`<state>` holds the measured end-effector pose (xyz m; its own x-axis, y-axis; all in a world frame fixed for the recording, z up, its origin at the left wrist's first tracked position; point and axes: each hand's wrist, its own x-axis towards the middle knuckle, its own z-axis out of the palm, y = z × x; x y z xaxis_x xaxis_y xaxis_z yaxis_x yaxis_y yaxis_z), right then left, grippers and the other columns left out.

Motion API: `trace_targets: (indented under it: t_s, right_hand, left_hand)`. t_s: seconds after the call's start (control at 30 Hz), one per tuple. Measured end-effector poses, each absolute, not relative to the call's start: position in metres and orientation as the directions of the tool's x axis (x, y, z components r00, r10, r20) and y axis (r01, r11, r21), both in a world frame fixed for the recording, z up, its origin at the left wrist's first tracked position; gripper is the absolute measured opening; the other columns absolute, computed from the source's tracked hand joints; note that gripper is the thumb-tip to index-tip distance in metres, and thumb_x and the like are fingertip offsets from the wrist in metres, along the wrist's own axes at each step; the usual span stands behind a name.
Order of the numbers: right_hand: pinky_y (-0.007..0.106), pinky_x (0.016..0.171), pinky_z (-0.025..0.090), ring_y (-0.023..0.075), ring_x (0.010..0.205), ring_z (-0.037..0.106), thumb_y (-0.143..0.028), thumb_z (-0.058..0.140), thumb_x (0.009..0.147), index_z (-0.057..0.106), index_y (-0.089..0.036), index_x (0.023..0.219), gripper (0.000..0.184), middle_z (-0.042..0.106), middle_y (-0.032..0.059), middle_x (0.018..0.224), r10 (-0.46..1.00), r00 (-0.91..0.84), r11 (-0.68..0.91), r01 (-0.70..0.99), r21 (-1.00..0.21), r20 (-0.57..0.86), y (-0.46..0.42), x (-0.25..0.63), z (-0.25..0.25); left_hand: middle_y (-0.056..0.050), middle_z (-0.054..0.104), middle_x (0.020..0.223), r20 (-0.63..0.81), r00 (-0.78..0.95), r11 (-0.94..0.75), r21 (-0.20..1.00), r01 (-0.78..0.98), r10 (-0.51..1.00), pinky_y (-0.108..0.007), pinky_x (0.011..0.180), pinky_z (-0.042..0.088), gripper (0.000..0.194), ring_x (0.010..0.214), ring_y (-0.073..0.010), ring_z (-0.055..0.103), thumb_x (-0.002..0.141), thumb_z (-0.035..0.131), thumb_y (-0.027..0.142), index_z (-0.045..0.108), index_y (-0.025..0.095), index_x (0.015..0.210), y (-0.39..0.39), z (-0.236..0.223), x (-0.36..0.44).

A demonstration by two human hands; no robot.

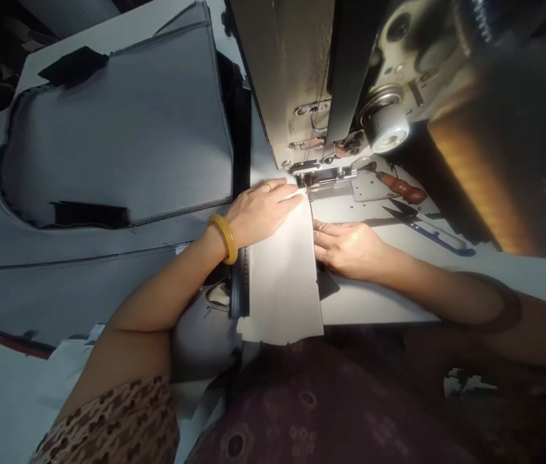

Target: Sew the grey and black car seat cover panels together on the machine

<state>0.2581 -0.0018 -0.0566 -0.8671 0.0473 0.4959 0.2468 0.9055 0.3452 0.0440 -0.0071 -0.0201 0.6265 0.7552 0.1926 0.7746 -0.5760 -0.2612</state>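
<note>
My left hand (263, 209) lies flat, fingers stretched, on a strip of pale grey fabric (282, 277) and presses its far end just before the presser foot (309, 177) of a sewing machine (297, 71). A yellow bangle (225, 237) rings that wrist and a ring sits on one finger. My right hand (345, 245) rests on the table at the strip's right edge, fingers extended and touching the cloth's side. The strip hangs over the table's near edge toward my lap.
A large grey padded panel (123, 129) with dark trim and black patches lies spread at the left. Thread snips with blue handles (427, 225) and a red-handled tool (401, 188) lie right of the needle. The machine's handwheel knob (386, 125) juts out above them.
</note>
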Motion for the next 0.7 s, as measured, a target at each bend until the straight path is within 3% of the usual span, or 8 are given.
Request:
trace_targets:
  t_s: [0.4,0.57,0.7]
  right_hand:
    - [0.023,0.055,0.045,0.0148,0.102,0.060,-0.007,0.034,0.089,0.063,-0.013,0.102,0.033,0.068,0.0047,0.103,0.055,-0.825,0.912,0.271,0.309,0.563,-0.001,0.258,-0.060]
    - [0.024,0.057,0.044,0.0156,0.097,0.061,-0.006,0.033,0.089,0.062,-0.013,0.096,0.030,0.067,0.0046,0.096,0.073,-0.831,0.915,0.275,0.294,0.551,-0.003,0.259,-0.059]
    - [0.024,0.061,0.047,0.0181,0.099,0.059,-0.009,0.037,0.090,0.062,-0.014,0.092,0.025,0.065,0.0066,0.097,0.066,-0.873,0.930,0.229,0.288,0.482,-0.002,0.260,-0.060]
  left_hand:
    - [-0.006,0.060,0.119,0.203,0.654,-0.576,-0.334,0.746,0.729,-0.032,0.085,0.050,0.036,0.103,-0.0226,0.053,0.093,0.037,0.016,0.056,0.015,0.123,-0.008,-0.019,0.046]
    - [-0.007,0.062,0.113,0.186,0.655,-0.563,-0.374,0.737,0.733,-0.029,0.075,0.052,0.036,0.099,-0.0215,0.056,0.093,0.035,0.014,0.056,0.016,0.123,-0.013,-0.019,0.048]
    - [-0.008,0.063,0.115,0.137,0.634,-0.562,-0.348,0.750,0.761,-0.032,0.081,0.053,0.036,0.099,-0.0216,0.060,0.093,0.036,0.016,0.054,0.011,0.124,-0.023,-0.014,0.058]
